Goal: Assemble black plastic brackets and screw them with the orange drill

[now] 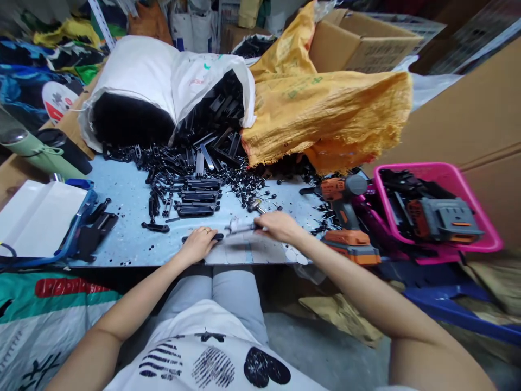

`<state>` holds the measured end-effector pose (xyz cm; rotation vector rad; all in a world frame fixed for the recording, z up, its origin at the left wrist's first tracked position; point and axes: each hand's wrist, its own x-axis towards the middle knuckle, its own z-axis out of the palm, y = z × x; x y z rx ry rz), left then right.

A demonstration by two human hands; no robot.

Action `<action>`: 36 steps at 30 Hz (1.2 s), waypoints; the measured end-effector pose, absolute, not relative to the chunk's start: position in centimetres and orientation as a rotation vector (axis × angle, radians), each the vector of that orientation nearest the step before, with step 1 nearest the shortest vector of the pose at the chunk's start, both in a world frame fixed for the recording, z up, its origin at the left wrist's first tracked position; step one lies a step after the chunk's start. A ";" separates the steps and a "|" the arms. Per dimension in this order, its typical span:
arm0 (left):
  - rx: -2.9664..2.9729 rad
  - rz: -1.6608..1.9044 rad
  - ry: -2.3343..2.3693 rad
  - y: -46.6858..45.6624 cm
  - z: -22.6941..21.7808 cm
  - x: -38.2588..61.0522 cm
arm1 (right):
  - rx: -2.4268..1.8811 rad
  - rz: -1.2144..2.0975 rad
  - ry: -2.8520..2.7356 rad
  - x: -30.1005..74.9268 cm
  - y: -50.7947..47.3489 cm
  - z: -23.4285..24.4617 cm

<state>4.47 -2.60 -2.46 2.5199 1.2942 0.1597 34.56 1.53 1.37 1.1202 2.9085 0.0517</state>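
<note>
At the front of the blue table [126, 187], my left hand [199, 243] is closed on a narrow black plastic part [218, 237], holding it against the surface. Its ends stick out on either side of the fingers. My right hand [277, 225] grips a metal hammer [238, 228], smeared by motion, whose head points left toward the black part. Just beyond the hands lie several assembled black plastic pieces [198, 208] in a stack of rows. Loose black pins [248, 184] are scattered behind the right hand.
Two white sacks [138, 65] spill black parts at the back, beside a yellow sack [325, 108]. An orange cordless drill [344, 217] stands at right, near a pink basket [443, 171] holding another power tool. At left are a blue tray [83, 217] with paper and a green bottle [28, 149].
</note>
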 end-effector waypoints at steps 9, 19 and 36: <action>2.496 0.111 1.214 -2.7 -0.4 5.2 | 1.262 -0.034 2.816 30.1 -5.2 -1.9; 2.512 0.346 1.108 -3.3 -1.8 4.3 | 1.347 0.128 2.853 28.3 -6.6 2.2; 2.473 0.230 1.449 12.6 -0.1 16.1 | 2.120 0.138 2.561 34.7 2.3 -0.9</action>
